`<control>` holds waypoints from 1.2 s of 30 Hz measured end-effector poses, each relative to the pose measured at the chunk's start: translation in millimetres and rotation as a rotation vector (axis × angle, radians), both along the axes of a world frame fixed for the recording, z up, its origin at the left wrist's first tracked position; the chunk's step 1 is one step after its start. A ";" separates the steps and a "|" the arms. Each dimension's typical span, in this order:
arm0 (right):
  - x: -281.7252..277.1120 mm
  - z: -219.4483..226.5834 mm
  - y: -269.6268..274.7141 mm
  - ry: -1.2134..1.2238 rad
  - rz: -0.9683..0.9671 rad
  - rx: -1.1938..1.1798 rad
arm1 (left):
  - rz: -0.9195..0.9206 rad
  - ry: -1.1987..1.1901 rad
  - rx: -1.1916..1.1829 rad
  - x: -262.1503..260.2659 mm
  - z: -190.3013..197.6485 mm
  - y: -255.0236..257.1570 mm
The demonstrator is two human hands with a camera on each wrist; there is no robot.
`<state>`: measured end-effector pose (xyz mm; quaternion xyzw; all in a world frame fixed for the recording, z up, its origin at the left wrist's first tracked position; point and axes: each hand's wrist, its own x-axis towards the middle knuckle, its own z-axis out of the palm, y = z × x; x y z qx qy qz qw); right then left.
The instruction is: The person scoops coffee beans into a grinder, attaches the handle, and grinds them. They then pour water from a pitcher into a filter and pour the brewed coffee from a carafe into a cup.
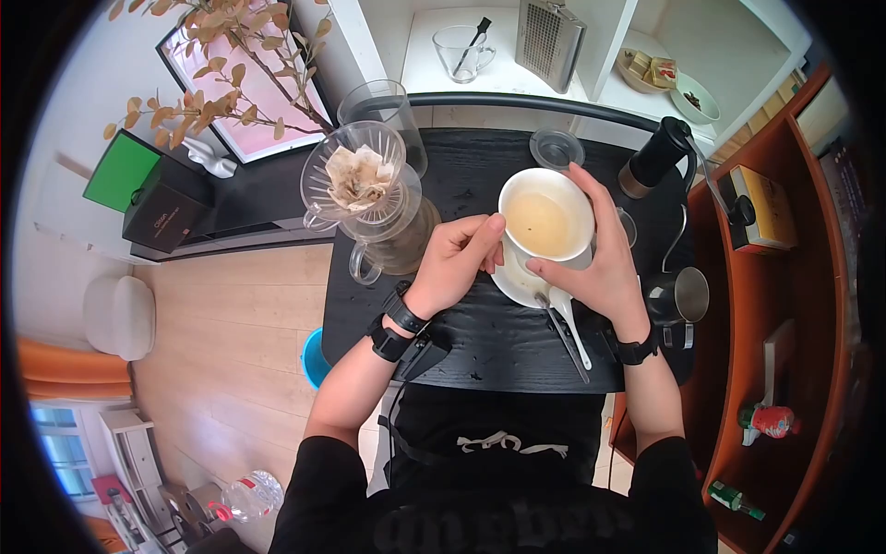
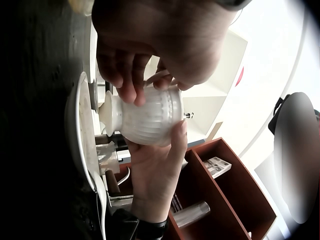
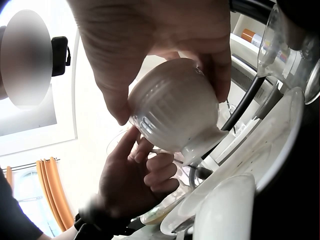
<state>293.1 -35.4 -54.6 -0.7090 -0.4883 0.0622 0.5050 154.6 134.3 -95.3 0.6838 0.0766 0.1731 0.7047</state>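
A white ribbed cup [image 1: 546, 220] with a foot, holding pale yellow liquid, is held above a white saucer [image 1: 510, 284]. My left hand [image 1: 452, 261] pinches its handle, best seen in the left wrist view, where the handle loop [image 2: 159, 76] passes between the fingers. From the other side my right hand [image 1: 604, 263] grips the cup, thumb near the front and fingers along the far side. In the right wrist view the cup's foot [image 3: 205, 147] is lifted off the saucer. A white spoon [image 1: 572, 332] and a slim metal utensil [image 1: 560, 337] lean on the saucer.
Left of the hands stands a glass server [image 1: 392, 240] topped by a dripper [image 1: 314, 175] with a stained paper filter [image 1: 360, 178]. On the right are a black hand grinder [image 1: 657, 157] and a steel pitcher [image 1: 690, 294]. A small glass lid [image 1: 556, 148] lies behind the cup.
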 end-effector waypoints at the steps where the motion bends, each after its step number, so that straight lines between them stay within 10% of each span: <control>1: 0.1 -0.1 0.1 0.006 -0.001 -0.001 | 0.002 -0.003 -0.006 0.1 0.4 -0.2; 36: 2.1 4.3 -1.4 -0.093 -0.023 0.010 | -0.159 -0.050 -0.172 1.4 -1.9 4.2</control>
